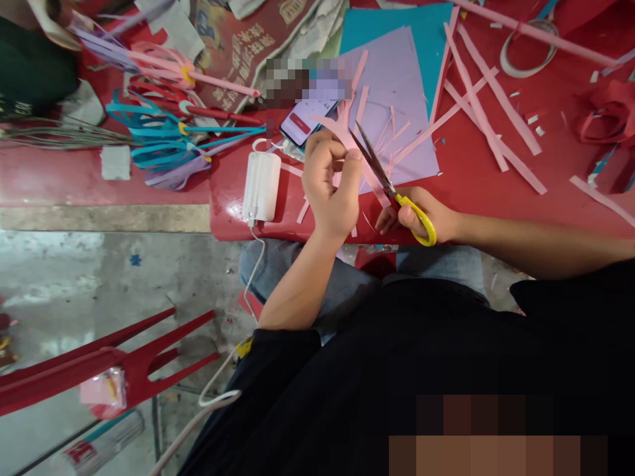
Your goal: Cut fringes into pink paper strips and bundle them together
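My left hand (pixel 331 178) is closed, pinching a pink paper strip (pixel 372 180) between thumb and fingers over the table's near edge. In my right hand (pixel 436 210) is a pair of scissors (pixel 381 173) with yellow handles, thumb through one loop. The slightly parted blades point up and away, beside the pink strip; whether they touch it I cannot tell. Beneath lie lilac paper sheets (pixel 397 66) with thin pink offcuts on them. A phone (pixel 300 123) with a lit screen rests just beyond my left hand.
On the red table (pixel 501 205) a white power bank (pixel 262 186) trails a cable past my left arm. Blue paper loops (pixel 153 132) and pink paper loops (pixel 163 66) lie left. Loose pink strips (pixel 520 165) and a tape roll (pixel 528 49) are right. A red stool (pixel 124 370) stands lower left.
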